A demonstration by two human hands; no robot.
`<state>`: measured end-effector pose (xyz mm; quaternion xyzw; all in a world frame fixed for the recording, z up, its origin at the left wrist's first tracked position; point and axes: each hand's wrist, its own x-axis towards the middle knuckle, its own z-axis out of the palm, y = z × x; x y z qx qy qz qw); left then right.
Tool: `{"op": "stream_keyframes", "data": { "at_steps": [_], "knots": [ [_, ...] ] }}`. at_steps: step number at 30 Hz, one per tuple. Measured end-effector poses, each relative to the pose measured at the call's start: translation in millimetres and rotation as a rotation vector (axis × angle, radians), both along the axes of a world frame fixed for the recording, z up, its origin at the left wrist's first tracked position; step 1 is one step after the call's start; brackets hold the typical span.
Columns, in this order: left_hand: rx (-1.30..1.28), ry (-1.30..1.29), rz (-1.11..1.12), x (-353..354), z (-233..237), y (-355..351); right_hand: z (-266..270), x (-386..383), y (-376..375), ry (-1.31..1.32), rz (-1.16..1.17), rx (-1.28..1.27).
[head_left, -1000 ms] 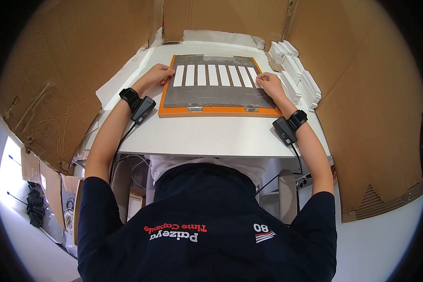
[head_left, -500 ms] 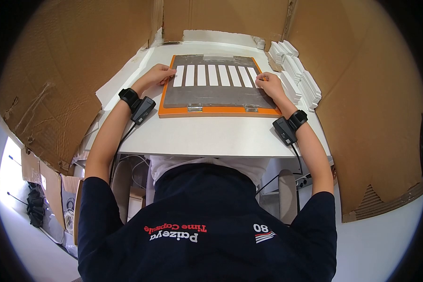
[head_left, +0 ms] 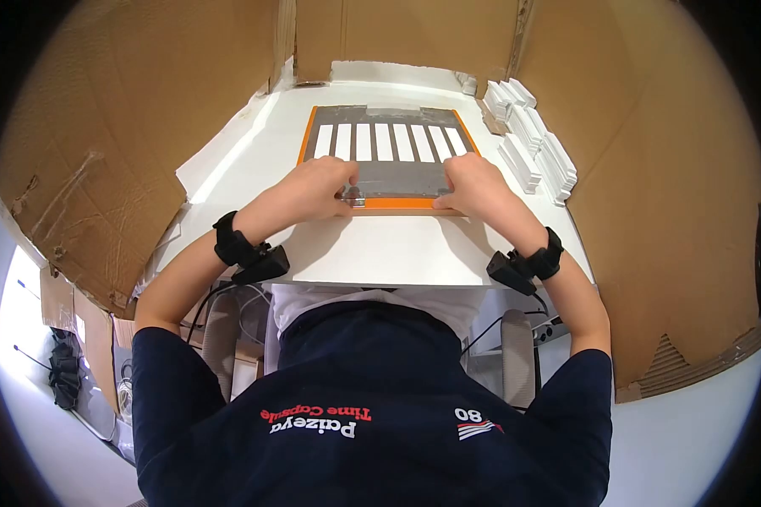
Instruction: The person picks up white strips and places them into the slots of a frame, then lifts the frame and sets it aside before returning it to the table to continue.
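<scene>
An orange-edged board [head_left: 397, 204] with a grey surface lies on the white table, and several white strips [head_left: 383, 142] stand side by side in a row across it. My left hand [head_left: 325, 184] is at the board's near left edge, fingers curled round the clear clip [head_left: 357, 203] there. At the near right part of the same edge, my right hand [head_left: 469, 188] pinches the board and covers the other clip. Both hands have their thumbs low against the front rim.
Stacks of white pieces [head_left: 537, 144] stand at the right of the white table [head_left: 380, 253]. Cardboard walls [head_left: 423, 34] enclose the back and both sides. A black device with a cable is strapped to each wrist.
Both hands have moved from the ends of the strip row toward me, to the board's near edge. The strips keep their places on the board.
</scene>
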<state>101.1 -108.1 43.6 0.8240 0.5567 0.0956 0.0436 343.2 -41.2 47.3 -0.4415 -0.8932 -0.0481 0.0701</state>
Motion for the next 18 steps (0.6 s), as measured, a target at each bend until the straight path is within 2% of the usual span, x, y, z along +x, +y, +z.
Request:
{"op": "stream_keyframes", "data": {
  "at_steps": [1,5,9,13,18],
  "knots": [
    [-0.066,-0.051,0.054,3.7,2.7,-1.8,1.4,-1.0,-5.7,-0.04,0.008,-0.01],
    [0.077,0.066,0.005,4.5,-8.2,-0.3,-0.2,-8.1,-19.8,-0.154,0.032,0.005],
    [0.111,0.072,-0.014,3.0,-13.1,2.3,0.6,-16.8,-22.3,-0.216,0.011,0.03],
    [0.142,0.179,-0.029,1.9,-12.1,20.5,-8.6,-29.7,-11.7,-0.21,-0.047,0.089],
    [0.25,0.258,-0.026,-9.6,-15.6,75.5,-19.1,-43.2,42.5,-0.111,-0.068,0.133]
  ]
}}
